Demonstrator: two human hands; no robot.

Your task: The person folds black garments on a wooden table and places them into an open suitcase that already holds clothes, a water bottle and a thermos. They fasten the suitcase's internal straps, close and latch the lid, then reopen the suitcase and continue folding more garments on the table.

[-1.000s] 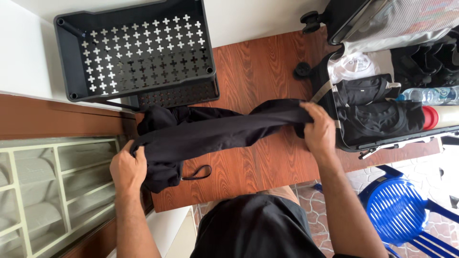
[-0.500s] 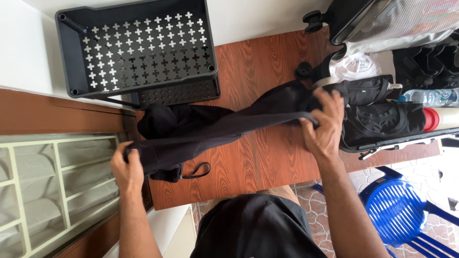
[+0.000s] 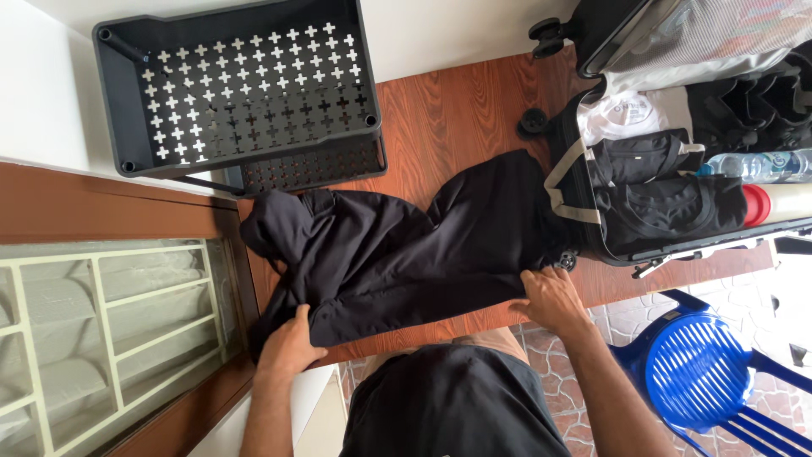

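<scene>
Head view: black garment (image 3: 406,245) lies spread on the wooden bench (image 3: 457,110), left hand (image 3: 288,347) fingers pinching its near-left edge, right hand (image 3: 550,298) fingers pinching its near-right edge, black perforated crate (image 3: 237,85) behind, open suitcase (image 3: 677,203) at right, blue chair (image 3: 702,372) below it.

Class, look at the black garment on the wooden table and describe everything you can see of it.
The black garment is soft, matte cloth, rumpled and spread roughly flat across the wooden table. Its left end is bunched near the black perforated basket; its right end reaches the open suitcase. The left hand and right hand grip its near edge.
</scene>
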